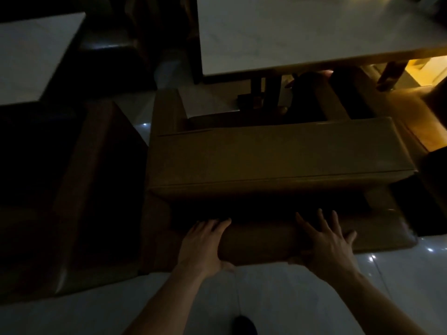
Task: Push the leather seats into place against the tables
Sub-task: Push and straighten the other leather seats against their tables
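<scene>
Brown leather bench seat (278, 153) lay under both flat, spread hands, left hand (205, 245) and right hand (326, 243) apart. Beyond them stood a pale square table (302, 32) on glossy white floor tiles (278, 298).

Both tables, the left table (31, 56) and right table (314, 32), run past the frame's edges, while darkness swallows the left leather seat (96, 189).

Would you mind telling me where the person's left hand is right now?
In the head view, the left hand lies low and centre-left, fingers spread on the near edge of the brown leather seat, beside the right hand.
</scene>
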Demonstrator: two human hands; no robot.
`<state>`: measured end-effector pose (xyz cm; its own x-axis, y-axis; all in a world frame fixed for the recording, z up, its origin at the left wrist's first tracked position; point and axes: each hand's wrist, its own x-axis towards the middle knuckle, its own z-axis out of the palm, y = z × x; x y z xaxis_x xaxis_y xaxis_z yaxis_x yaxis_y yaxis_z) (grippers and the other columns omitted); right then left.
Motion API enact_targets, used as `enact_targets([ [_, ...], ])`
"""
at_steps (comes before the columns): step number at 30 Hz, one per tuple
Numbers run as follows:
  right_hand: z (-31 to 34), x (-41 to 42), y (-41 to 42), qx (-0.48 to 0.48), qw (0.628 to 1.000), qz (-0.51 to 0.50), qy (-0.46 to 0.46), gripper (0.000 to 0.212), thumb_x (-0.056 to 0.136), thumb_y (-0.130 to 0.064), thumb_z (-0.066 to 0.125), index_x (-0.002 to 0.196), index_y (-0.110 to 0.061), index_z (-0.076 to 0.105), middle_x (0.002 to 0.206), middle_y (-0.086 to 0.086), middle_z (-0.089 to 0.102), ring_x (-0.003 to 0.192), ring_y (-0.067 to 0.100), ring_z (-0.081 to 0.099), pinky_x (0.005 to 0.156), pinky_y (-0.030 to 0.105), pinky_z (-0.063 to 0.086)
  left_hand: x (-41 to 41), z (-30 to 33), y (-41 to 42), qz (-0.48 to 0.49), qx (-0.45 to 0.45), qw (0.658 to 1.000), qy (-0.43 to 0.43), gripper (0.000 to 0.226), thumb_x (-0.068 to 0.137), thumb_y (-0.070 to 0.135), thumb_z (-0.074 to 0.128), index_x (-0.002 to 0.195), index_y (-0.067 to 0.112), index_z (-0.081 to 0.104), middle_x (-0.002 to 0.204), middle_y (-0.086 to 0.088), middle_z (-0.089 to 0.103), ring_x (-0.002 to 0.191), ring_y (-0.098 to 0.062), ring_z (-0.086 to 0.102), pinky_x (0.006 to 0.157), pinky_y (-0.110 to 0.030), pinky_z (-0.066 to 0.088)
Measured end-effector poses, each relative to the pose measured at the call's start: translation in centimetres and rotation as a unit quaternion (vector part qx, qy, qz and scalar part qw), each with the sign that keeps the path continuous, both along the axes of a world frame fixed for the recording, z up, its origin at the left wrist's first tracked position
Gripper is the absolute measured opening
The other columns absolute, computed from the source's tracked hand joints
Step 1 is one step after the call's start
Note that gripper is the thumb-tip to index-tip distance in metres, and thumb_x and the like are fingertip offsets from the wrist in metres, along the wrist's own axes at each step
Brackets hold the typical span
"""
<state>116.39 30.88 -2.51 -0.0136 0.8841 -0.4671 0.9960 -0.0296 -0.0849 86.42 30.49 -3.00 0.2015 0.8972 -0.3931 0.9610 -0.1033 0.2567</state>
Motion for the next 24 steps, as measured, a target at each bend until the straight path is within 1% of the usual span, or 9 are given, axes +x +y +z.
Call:
enact_targets([
  [3,-0.2,-0.4,0.1,-0.004,1.000,0.001,-0.016,0.121,0.063,-0.088,0.061,0.152,-0.050,-0.012,0.166,0.008,-0.011,0.149,0.043,-0.019,0.111,0.079,0.011,-0.4,-0.3,0.0,-0.002,0.008,1.000,-0.007,0.115,0.057,0.076,0.073,0.149,0.044,0.013,0.151,0.009,0.032,0.135,-0.020,0.032,0.111,-0.041,0.029],
  [9,0.2,-0.5,0.4,-0.028,0.999,-0.002,-0.020,0.119,0.064,-0.082,0.066,0.153,-0.050,-0.007,0.166,0.008,-0.009,0.148,0.044,-0.017,0.111,0.079,0.009,-0.4,-0.5,-0.8,0.010,0.048,0.998,-0.031,0.108,0.059,0.072,0.075,0.148,0.044,0.020,0.142,0.007,0.041,0.127,-0.020,0.039,0.107,-0.037,0.032],
  [13,0.3,-1.8,0.0,-0.039,0.999,0.006,-0.030,0.118,0.066,-0.081,0.066,0.153,-0.049,-0.007,0.166,0.007,-0.010,0.148,0.046,-0.015,0.111,0.078,0.010,-1.3,-0.8,-1.9,0.031,0.066,0.996,-0.052,0.105,0.061,0.068,0.077,0.147,0.043,0.023,0.143,0.007,0.043,0.127,-0.020,0.040,0.107,-0.037,0.032],
  [18,0.4,-4.1,-1.9,-0.048,0.998,0.012,-0.024,0.116,0.068,-0.082,0.063,0.153,-0.049,-0.008,0.166,0.007,-0.012,0.147,0.048,-0.015,0.111,0.079,0.010,-3.7,-0.5,-3.8,0.039,0.079,0.995,-0.057,0.100,0.063,0.064,0.077,0.147,0.042,0.027,0.144,0.008,0.044,0.129,-0.018,0.040,0.108,-0.035,0.032],
  [24,0.7,-7.4,-5.1,-0.059,0.998,0.021,-0.015,0.115,0.070,-0.081,0.063,0.155,-0.046,-0.007,0.166,0.010,-0.012,0.147,0.050,-0.016,0.111,0.079,0.011,-6.8,-0.4,-7.1,0.040,0.088,0.994,-0.052,0.099,0.065,0.065,0.075,0.147,0.042,0.025,0.146,0.010,0.043,0.131,-0.015,0.038,0.110,-0.035,0.028],
])
